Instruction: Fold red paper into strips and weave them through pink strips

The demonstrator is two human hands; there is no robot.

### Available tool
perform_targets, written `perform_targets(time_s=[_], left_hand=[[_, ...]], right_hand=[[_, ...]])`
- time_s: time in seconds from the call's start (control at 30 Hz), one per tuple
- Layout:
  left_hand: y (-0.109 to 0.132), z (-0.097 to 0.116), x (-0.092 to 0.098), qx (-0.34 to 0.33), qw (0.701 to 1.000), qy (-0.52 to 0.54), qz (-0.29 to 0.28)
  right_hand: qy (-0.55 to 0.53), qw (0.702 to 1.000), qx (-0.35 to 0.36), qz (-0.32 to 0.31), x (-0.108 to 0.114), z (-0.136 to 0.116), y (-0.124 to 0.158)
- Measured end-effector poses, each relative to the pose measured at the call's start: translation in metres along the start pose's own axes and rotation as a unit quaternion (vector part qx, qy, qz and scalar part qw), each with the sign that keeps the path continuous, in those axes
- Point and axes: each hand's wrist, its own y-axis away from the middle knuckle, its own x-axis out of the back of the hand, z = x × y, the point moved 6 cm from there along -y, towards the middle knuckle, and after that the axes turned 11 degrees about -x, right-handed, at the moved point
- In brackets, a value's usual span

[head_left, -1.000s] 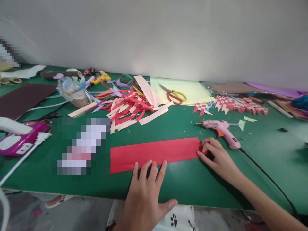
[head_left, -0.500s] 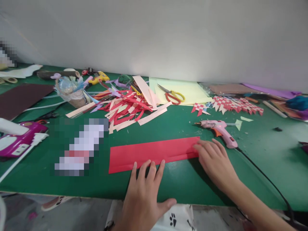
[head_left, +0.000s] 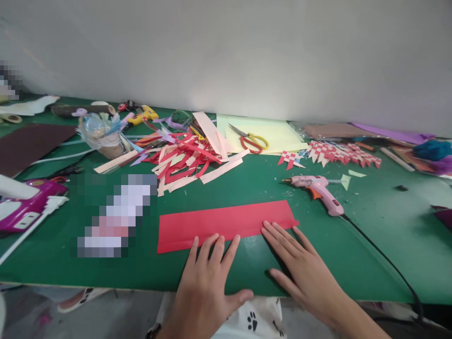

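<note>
A long piece of red paper [head_left: 212,221] lies on the green table, with a narrow fold or crease along its near edge. My left hand [head_left: 208,278] rests with spread fingertips on that near edge, left of its middle. Flat against the right part of the same edge are the fingertips of my right hand [head_left: 300,263], its thumb held apart on the table side. Neither hand grips the paper. Beyond the right hand lies a pink glue gun [head_left: 319,188], its black cord running toward the lower right.
Behind the paper are a heap of red and pink paper strips [head_left: 187,157], scissors [head_left: 249,139] on pale yellow sheets [head_left: 282,136], and red-and-white woven paper pieces [head_left: 342,154]. A purple and white device [head_left: 31,202] and a blurred-out object [head_left: 120,216] are at left.
My right hand has come from the paper's right end down to its near edge, and its fingers have flattened out. My left hand stays on the paper.
</note>
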Motion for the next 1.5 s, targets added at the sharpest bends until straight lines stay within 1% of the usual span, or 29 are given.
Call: perform_targets(time_s=[0.1,0.2,0.33,0.47,0.53,0.63,0.73,0.83,0.93,1.0,1.03,1.1,1.2,1.27,1.33,1.43,1.5], left_hand=[[0.004,0.000,0.000,-0.022,1.000,-0.013,-0.003],[0.013,-0.008,0.000,-0.025,0.999,-0.035,-0.005],[0.040,-0.032,0.007,-0.013,0.997,-0.076,0.006],[0.072,-0.053,0.014,0.003,0.993,-0.115,-0.015],[0.080,-0.056,0.016,0.009,0.992,-0.127,-0.022],[0.083,-0.054,0.017,0.010,0.991,-0.135,-0.016],[0.082,-0.052,0.019,0.009,0.991,-0.134,-0.001],[0.079,-0.054,0.024,-0.003,0.993,-0.114,0.011],[0.067,-0.060,0.030,-0.010,0.996,-0.092,0.003],[0.053,-0.063,0.031,0.003,0.997,-0.071,-0.026],[0.044,-0.063,0.030,0.010,0.997,-0.055,-0.045],[0.026,-0.062,0.025,0.018,0.996,-0.020,-0.086],[0.004,-0.060,0.015,0.016,0.991,0.024,-0.130],[-0.006,-0.062,0.009,0.010,0.989,0.050,-0.138],[-0.010,-0.068,0.006,0.017,0.987,0.084,-0.135],[-0.010,-0.079,0.004,0.032,0.976,0.168,-0.136],[-0.009,-0.082,0.004,0.038,0.966,0.212,-0.140]], right_hand=[[0.013,0.999,-0.043,0.019,0.000,0.012,0.005],[0.024,0.998,-0.056,0.026,-0.001,0.014,0.007],[0.037,0.996,-0.073,0.044,-0.002,0.012,0.007],[0.045,0.993,-0.094,0.059,-0.003,0.012,0.009],[0.050,0.990,-0.115,0.070,-0.004,0.017,0.012],[0.061,0.982,-0.154,0.089,-0.004,0.031,0.019],[0.076,0.980,-0.160,0.092,-0.003,0.039,0.024],[0.088,0.979,-0.149,0.107,0.006,0.037,0.021],[0.094,0.979,-0.124,0.134,0.020,0.024,0.003],[0.078,0.985,-0.075,0.133,0.027,0.008,-0.015],[0.059,0.989,-0.043,0.125,0.029,-0.002,-0.024],[0.009,0.996,0.024,0.083,0.029,-0.021,-0.042],[-0.036,0.997,0.049,0.038,0.027,-0.034,-0.063],[-0.068,0.996,0.053,0.026,0.027,-0.035,-0.070],[-0.121,0.991,0.055,0.016,0.026,-0.032,-0.074],[-0.190,0.980,0.053,-0.001,0.024,-0.025,-0.076],[-0.207,0.977,0.049,-0.005,0.021,-0.020,-0.075]])
